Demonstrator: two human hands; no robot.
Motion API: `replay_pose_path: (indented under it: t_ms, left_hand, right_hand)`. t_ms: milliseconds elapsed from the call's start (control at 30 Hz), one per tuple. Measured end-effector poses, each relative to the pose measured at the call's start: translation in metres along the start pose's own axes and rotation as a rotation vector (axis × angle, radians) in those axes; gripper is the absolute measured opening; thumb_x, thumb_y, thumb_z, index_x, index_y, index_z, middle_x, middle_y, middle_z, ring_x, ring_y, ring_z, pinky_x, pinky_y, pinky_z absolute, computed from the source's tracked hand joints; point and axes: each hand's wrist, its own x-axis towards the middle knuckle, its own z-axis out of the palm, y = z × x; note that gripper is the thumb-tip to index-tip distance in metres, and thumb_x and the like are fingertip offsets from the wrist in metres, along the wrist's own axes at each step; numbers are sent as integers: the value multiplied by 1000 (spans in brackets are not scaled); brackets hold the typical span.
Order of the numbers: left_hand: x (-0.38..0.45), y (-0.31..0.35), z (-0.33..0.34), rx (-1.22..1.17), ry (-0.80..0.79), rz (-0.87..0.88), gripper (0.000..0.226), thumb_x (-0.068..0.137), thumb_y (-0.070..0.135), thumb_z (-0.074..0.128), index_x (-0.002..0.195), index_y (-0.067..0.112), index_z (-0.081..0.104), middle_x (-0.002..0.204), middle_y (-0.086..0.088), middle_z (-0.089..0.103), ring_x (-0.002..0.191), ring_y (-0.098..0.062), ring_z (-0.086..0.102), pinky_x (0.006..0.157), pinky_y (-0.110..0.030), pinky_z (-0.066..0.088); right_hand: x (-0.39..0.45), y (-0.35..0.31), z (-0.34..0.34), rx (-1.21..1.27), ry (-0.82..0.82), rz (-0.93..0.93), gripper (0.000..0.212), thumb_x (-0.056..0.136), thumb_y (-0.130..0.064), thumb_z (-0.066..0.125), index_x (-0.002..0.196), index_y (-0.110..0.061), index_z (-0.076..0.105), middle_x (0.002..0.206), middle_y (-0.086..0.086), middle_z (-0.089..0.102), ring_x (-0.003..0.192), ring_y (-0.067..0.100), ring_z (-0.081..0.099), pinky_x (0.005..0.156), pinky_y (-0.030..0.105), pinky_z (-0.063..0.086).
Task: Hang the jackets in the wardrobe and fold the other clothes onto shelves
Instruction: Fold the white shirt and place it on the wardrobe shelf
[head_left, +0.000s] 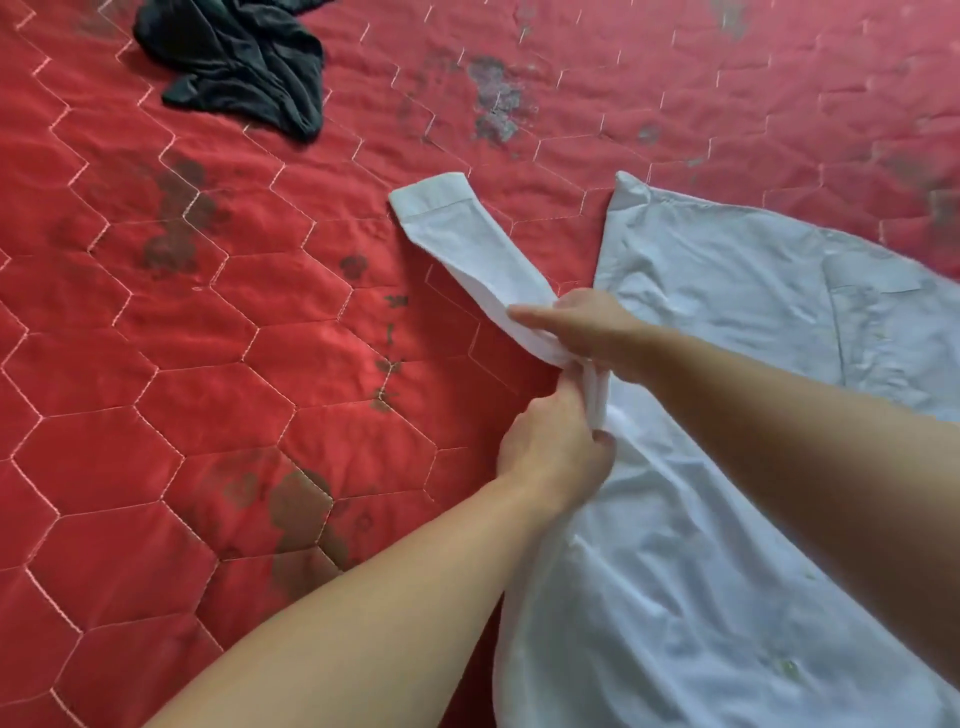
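Head view: white shirt (727, 467) lies spread flat on the red quilted bedspread (156, 364), filling the right and lower right of the picture, its body running from the near edge up toward a chest pocket (872, 273) at the far right. One long sleeve (467, 260) stretches away from the shirt to the upper left, its cuff (431, 200) flat on the quilt.

Both bare forearms reach in from the bottom and right of the frame and meet where the sleeve joins the shirt body. The left hand (550, 452) comes from the lower left, wrist roughly straight, fingers curled with the thumb pinching a gathered ridge of white cloth at the sleeve's base; its grip is clenched on the shirt fabric. The right hand (582, 327) comes in from the right, crossing above the shirt, knuckles up, index finger extended along the sleeve's edge while the other fingers curl under and hold the sleeve just above the left hand. The two hands are nearly touching, the bunched cloth running between them.

Dark crumpled garment (234, 62) sits on the bedspread at the upper left, well apart from the shirt and both hands. The quilt shows hexagon stitching and faded dark patches.
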Motion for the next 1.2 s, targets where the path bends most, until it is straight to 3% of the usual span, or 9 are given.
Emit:
replay_pose_path:
  t_ms: [100,267,400,600,867,933,1033,1100,1200]
  left_hand:
    - [-2,23,20,226,-5,111,58,88,20,49,140,27,25,125,-7,56,100,-37,61,72,-36,40]
    - [-6,52,52,607,-112,180,42,96,17,47,136,9,37,104,-9,65,94,-29,66,64,-30,40]
    - [-8,58,57,698,-101,235,55,90,4,48,141,10,28,96,-8,67,85,-29,68,46,-25,24]
    - [-8,63,69,659,-219,195,88,88,-1,46,153,10,-13,106,-12,65,89,-33,64,64,-35,38]
    - [-21,75,94,692,-397,206,86,89,5,53,154,8,-4,117,-15,62,100,-38,62,56,-31,33]
    - [-24,76,88,544,-331,234,65,93,39,55,148,16,29,116,-11,62,105,-35,60,72,-37,43]
    - [-8,51,79,390,119,284,52,84,62,45,119,26,61,105,-1,62,98,-26,60,80,-39,48]
    - [3,39,70,351,264,144,59,82,57,42,132,27,52,124,1,55,111,-24,54,88,-40,46]
    - [5,18,65,164,152,-127,58,91,48,50,142,28,33,132,4,44,118,-22,50,94,-37,41]
  right_hand:
    - [6,0,-11,-530,-56,-58,48,71,-52,78,84,-11,57,71,-2,50,67,18,51,57,27,37]
    - [4,8,-19,-629,189,-196,13,86,-12,56,99,-10,60,99,9,63,85,29,59,65,31,39]
    - [16,1,-50,-211,312,-271,11,84,-10,50,81,-12,61,73,4,55,80,25,56,65,26,36]
    - [26,-1,-126,425,402,-175,28,83,-6,47,60,-15,58,60,-3,52,54,13,48,46,20,38]
    - [45,10,-191,834,242,-102,25,95,-32,58,98,-9,66,94,6,71,80,19,71,77,36,60]
    - [51,21,-192,751,171,-25,20,95,-27,57,98,-10,66,91,4,72,72,16,71,71,35,60]
    - [59,53,-180,428,44,130,15,95,-10,48,90,-15,61,86,0,64,71,17,64,71,35,55]
    - [65,74,-169,222,154,209,10,95,-14,48,91,-13,58,87,3,59,78,21,60,74,36,50]
    - [67,91,-151,167,257,234,26,89,-29,62,75,-10,51,79,7,54,74,24,57,73,36,52]
